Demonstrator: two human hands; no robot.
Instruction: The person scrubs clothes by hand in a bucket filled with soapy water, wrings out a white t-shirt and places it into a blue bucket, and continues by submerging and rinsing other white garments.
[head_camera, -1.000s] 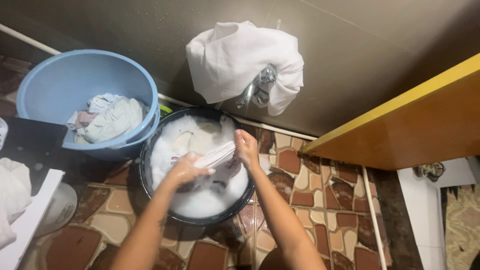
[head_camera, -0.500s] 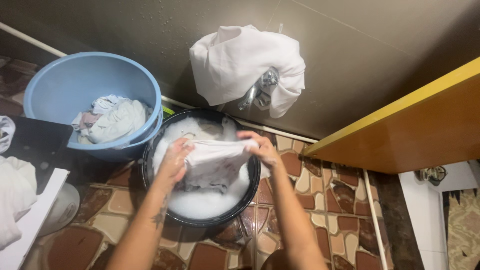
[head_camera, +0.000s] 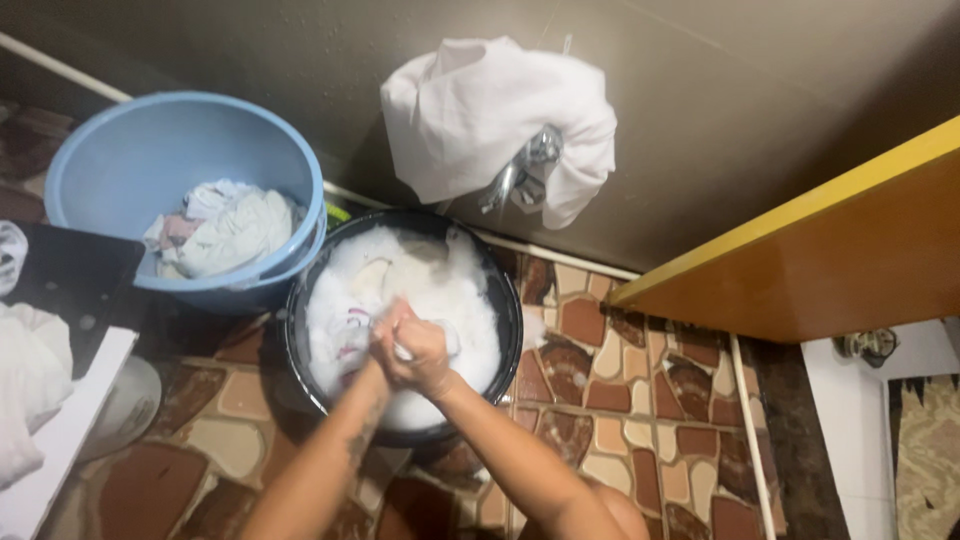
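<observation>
White suds fill the black basin (head_camera: 300, 330) sitting on the brown stone-pattern floor (head_camera: 620, 400) at centre frame, and both hands are pressed together right over the middle of it. Left hand (head_camera: 385, 335) and right hand (head_camera: 425, 350) have their fingers curled tight around a bunched-up white cloth (head_camera: 400, 350), only a small bit of it poking out between them; more pale laundry lies in the foam just behind. Upper left of the frame there's a light blue bucket (head_camera: 120, 150) touching the basin's rim, with a crumpled heap of clothes (head_camera: 225, 225) inside. Up top in the middle a white garment (head_camera: 480, 110) hangs draped over a metal tap (head_camera: 525, 165) on the grey wall
</observation>
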